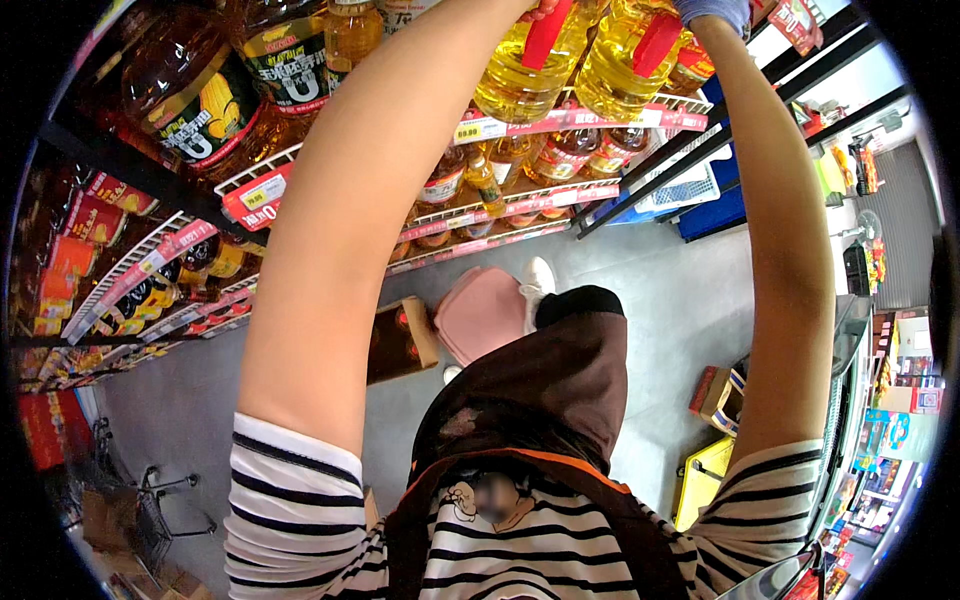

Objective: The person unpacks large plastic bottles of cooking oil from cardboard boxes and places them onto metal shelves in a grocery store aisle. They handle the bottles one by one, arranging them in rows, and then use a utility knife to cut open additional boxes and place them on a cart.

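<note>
Both my arms reach up to a store shelf at the top edge. My left hand, mostly cut off by the frame, shows only some fingertips at the top of a large bottle of yellow cooking oil with a red strap. My right hand, in a bluish-purple glove, is at the top right, beside a second bottle of yellow oil with a red strap. Both bottles stand side by side above the shelf's price rail. The frame's edge hides what the fingers grip, if anything.
Dark oil bottles fill the shelf at left. Below are a pink stool, an open carton with red-capped bottles, and a white shoe. Black shelf posts and blue-white baskets stand right; a yellow crate lies lower right.
</note>
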`<state>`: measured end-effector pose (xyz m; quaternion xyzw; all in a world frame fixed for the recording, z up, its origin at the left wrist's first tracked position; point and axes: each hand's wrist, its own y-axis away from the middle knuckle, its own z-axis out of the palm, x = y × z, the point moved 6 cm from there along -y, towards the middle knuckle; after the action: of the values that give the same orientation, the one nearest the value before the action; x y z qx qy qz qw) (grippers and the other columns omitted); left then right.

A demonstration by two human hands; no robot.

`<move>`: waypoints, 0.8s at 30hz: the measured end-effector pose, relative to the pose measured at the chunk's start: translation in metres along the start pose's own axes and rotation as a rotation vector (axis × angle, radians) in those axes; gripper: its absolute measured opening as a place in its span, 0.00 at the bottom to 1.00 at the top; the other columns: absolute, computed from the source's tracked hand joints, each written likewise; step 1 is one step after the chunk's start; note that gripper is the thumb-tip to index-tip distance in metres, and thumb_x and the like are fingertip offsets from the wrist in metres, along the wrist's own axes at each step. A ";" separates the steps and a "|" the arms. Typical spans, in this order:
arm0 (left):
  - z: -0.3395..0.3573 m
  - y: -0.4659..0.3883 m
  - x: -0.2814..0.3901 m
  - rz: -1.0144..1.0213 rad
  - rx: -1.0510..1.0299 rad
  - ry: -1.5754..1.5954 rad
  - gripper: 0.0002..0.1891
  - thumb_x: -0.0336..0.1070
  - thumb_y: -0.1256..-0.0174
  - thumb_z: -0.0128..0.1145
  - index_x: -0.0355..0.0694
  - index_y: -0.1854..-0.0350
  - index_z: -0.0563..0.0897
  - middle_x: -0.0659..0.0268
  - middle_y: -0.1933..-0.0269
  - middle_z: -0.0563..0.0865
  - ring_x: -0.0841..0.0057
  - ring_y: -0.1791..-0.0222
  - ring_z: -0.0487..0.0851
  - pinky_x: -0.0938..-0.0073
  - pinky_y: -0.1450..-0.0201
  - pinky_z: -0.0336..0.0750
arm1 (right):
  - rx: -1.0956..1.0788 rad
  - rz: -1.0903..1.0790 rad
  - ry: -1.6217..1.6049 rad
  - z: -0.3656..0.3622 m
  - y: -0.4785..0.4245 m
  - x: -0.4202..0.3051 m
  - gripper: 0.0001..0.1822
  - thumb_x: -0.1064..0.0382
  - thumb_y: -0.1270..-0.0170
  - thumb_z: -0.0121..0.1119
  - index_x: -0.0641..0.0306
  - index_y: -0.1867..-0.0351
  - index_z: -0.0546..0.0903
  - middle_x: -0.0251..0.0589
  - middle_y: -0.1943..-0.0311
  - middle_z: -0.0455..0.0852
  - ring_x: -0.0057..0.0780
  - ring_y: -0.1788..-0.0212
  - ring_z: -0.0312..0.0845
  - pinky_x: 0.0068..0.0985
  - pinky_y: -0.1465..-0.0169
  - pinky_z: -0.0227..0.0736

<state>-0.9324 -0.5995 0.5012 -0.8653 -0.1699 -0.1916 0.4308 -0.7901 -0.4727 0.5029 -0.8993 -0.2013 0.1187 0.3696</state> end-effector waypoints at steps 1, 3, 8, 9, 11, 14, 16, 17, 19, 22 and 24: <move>0.002 -0.001 0.000 0.002 -0.007 -0.009 0.19 0.50 0.51 0.54 0.39 0.65 0.83 0.46 0.66 0.84 0.53 0.62 0.83 0.59 0.57 0.77 | 0.025 -0.004 0.031 0.001 0.000 -0.002 0.25 0.44 0.45 0.57 0.62 0.54 0.76 0.54 0.63 0.84 0.49 0.59 0.81 0.39 0.55 0.75; 0.003 0.000 0.003 0.000 -0.002 -0.019 0.19 0.50 0.51 0.54 0.39 0.65 0.83 0.46 0.65 0.84 0.53 0.62 0.83 0.59 0.57 0.77 | -0.009 0.012 0.007 -0.004 0.004 -0.006 0.26 0.44 0.44 0.56 0.63 0.53 0.76 0.54 0.62 0.84 0.49 0.58 0.81 0.39 0.53 0.74; -0.002 0.000 0.000 -0.020 -0.019 0.011 0.20 0.50 0.52 0.57 0.39 0.63 0.83 0.48 0.62 0.84 0.53 0.59 0.83 0.60 0.55 0.76 | -0.003 0.013 -0.101 -0.010 0.010 -0.004 0.26 0.44 0.46 0.57 0.63 0.54 0.77 0.54 0.62 0.84 0.50 0.58 0.80 0.39 0.52 0.73; 0.001 -0.002 -0.004 -0.010 0.007 0.046 0.20 0.50 0.52 0.58 0.39 0.62 0.83 0.48 0.62 0.84 0.54 0.59 0.83 0.60 0.54 0.76 | -0.014 0.037 -0.148 -0.004 0.005 0.003 0.26 0.44 0.47 0.57 0.62 0.55 0.78 0.54 0.62 0.84 0.50 0.58 0.81 0.39 0.53 0.73; 0.005 0.003 -0.003 0.013 -0.054 0.076 0.21 0.50 0.52 0.59 0.39 0.60 0.83 0.49 0.62 0.84 0.55 0.60 0.83 0.61 0.55 0.76 | 0.252 -0.045 -0.327 0.018 0.008 0.022 0.23 0.46 0.48 0.59 0.63 0.61 0.79 0.50 0.67 0.84 0.44 0.64 0.81 0.35 0.57 0.74; -0.005 0.009 0.011 -0.060 -0.106 0.077 0.23 0.51 0.51 0.59 0.41 0.56 0.83 0.49 0.56 0.83 0.56 0.54 0.81 0.63 0.49 0.74 | 0.182 0.059 -0.324 0.039 0.000 0.063 0.34 0.36 0.51 0.61 0.54 0.47 0.77 0.55 0.56 0.83 0.51 0.50 0.77 0.38 0.46 0.70; -0.008 0.010 0.021 -0.084 -0.127 0.007 0.19 0.49 0.50 0.61 0.39 0.63 0.84 0.55 0.66 0.85 0.64 0.64 0.84 0.67 0.59 0.77 | 0.183 0.107 -0.369 0.050 0.001 0.073 0.36 0.38 0.53 0.65 0.59 0.46 0.76 0.56 0.55 0.82 0.49 0.49 0.77 0.37 0.45 0.70; 0.018 -0.001 -0.017 -0.075 -0.174 0.036 0.36 0.63 0.53 0.60 0.42 0.46 0.78 0.49 0.51 0.82 0.54 0.49 0.79 0.60 0.45 0.72 | 0.167 0.100 -0.456 0.049 -0.002 0.057 0.37 0.39 0.54 0.66 0.61 0.46 0.75 0.55 0.55 0.82 0.48 0.49 0.77 0.37 0.45 0.70; 0.025 -0.001 -0.023 -0.085 -0.241 0.133 0.28 0.61 0.54 0.62 0.43 0.57 0.84 0.50 0.56 0.84 0.54 0.54 0.82 0.59 0.50 0.75 | 0.000 0.244 -0.689 0.055 0.008 0.053 0.41 0.43 0.56 0.69 0.67 0.43 0.73 0.55 0.46 0.78 0.45 0.43 0.74 0.33 0.41 0.67; 0.022 -0.007 -0.028 -0.133 -0.196 0.057 0.32 0.62 0.54 0.63 0.43 0.51 0.82 0.51 0.50 0.82 0.57 0.49 0.80 0.61 0.47 0.74 | -0.121 0.262 -0.935 0.063 0.012 0.058 0.40 0.45 0.56 0.70 0.70 0.44 0.74 0.51 0.50 0.82 0.40 0.47 0.77 0.31 0.44 0.68; 0.026 -0.008 -0.026 -0.124 -0.214 0.118 0.41 0.64 0.57 0.65 0.37 0.45 0.77 0.52 0.47 0.81 0.57 0.46 0.79 0.66 0.43 0.71 | -0.228 0.284 -0.897 0.067 0.009 0.071 0.38 0.45 0.54 0.69 0.72 0.47 0.75 0.52 0.53 0.83 0.40 0.50 0.79 0.31 0.46 0.69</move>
<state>-0.9542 -0.5777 0.4795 -0.8815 -0.1761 -0.2852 0.3325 -0.7487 -0.4047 0.4452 -0.8127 -0.2280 0.5214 0.1256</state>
